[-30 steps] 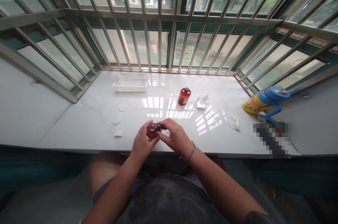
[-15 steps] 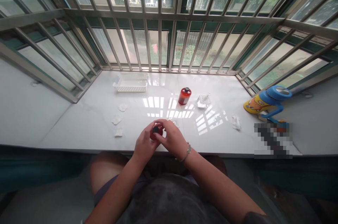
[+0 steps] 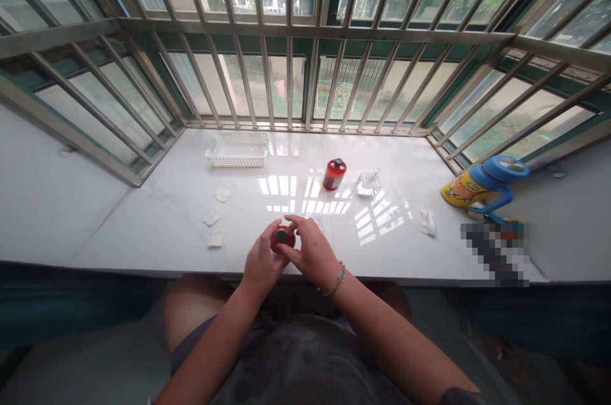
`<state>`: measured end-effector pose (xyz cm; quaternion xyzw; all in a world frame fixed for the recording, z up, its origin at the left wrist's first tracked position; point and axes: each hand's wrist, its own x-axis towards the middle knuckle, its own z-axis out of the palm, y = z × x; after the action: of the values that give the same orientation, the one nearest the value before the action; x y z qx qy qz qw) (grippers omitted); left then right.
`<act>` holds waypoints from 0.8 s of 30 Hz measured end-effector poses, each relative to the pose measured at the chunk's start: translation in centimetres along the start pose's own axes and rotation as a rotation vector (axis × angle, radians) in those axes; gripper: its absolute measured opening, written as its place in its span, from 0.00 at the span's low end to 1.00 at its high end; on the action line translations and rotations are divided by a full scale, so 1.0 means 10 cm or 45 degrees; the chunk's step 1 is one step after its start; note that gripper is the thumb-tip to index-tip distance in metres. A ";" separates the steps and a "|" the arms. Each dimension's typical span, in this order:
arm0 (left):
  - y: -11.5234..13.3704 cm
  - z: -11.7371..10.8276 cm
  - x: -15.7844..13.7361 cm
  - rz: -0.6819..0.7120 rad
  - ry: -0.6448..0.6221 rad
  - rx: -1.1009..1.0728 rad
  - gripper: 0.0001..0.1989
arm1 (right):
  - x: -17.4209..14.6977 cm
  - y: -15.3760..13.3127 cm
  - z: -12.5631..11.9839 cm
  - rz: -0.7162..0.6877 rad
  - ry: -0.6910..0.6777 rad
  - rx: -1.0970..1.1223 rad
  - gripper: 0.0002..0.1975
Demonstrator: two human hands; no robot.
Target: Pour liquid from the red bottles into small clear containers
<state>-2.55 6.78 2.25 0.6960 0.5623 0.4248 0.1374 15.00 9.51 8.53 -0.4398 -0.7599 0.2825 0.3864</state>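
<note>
A small red bottle with a black cap [image 3: 281, 237] stands upright near the front edge of the white counter. My left hand [image 3: 262, 260] is wrapped around its left side. My right hand [image 3: 310, 249] curves around the other side, its thumb near the front of the cap and its fingers raised and spread apart from it. Beyond the hands stands a second red bottle with a black cap [image 3: 335, 174]. To its right is a clear square container [image 3: 369, 183]. Something clear lies behind my right hand, partly hidden.
A white perforated basket [image 3: 237, 155] sits at the back left. Three small white pieces lie at left, among them a round pad [image 3: 222, 195]. A crumpled clear wrapper [image 3: 427, 223] and a blue-and-yellow drinking bottle [image 3: 477, 185] are at right, by a blurred dark item. Metal bars [image 3: 305, 29] enclose the back.
My right hand's fingers have loosened and lifted away from the cap, so more of the cap and bottle top shows. My left hand keeps its hold on the bottle.
</note>
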 end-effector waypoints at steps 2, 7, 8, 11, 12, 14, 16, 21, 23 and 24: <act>0.01 -0.01 0.00 -0.038 -0.026 -0.039 0.41 | -0.03 0.02 0.00 0.033 0.020 0.027 0.40; 0.01 0.00 0.00 -0.071 -0.015 -0.069 0.44 | -0.11 0.04 -0.04 0.048 -0.074 0.222 0.47; 0.01 0.01 0.00 -0.072 -0.015 -0.069 0.44 | -0.12 0.05 -0.05 0.065 -0.078 0.221 0.45; 0.00 0.01 0.00 -0.084 -0.029 -0.081 0.42 | -0.13 0.06 -0.06 0.117 0.001 0.148 0.36; 0.00 0.01 0.00 -0.089 -0.033 -0.083 0.42 | -0.14 0.07 -0.06 0.122 0.027 0.129 0.34; 0.00 0.01 0.00 -0.092 -0.039 -0.079 0.42 | -0.14 0.07 -0.06 0.098 0.032 0.140 0.35; 0.01 0.00 0.01 -0.091 -0.036 -0.073 0.42 | -0.14 0.07 -0.06 0.055 -0.019 0.203 0.38; 0.02 -0.01 0.01 -0.101 -0.039 -0.088 0.42 | -0.16 0.06 -0.03 0.103 -0.029 0.197 0.34; 0.02 -0.02 0.01 -0.109 -0.054 -0.095 0.41 | -0.16 0.07 -0.02 0.139 0.049 0.143 0.30; 0.02 -0.02 0.01 -0.111 -0.057 -0.099 0.41 | -0.16 0.07 -0.02 0.133 0.066 0.143 0.30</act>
<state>-2.54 6.73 2.55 0.6742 0.5719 0.4245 0.1953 15.97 8.45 7.51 -0.4637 -0.7086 0.3328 0.4148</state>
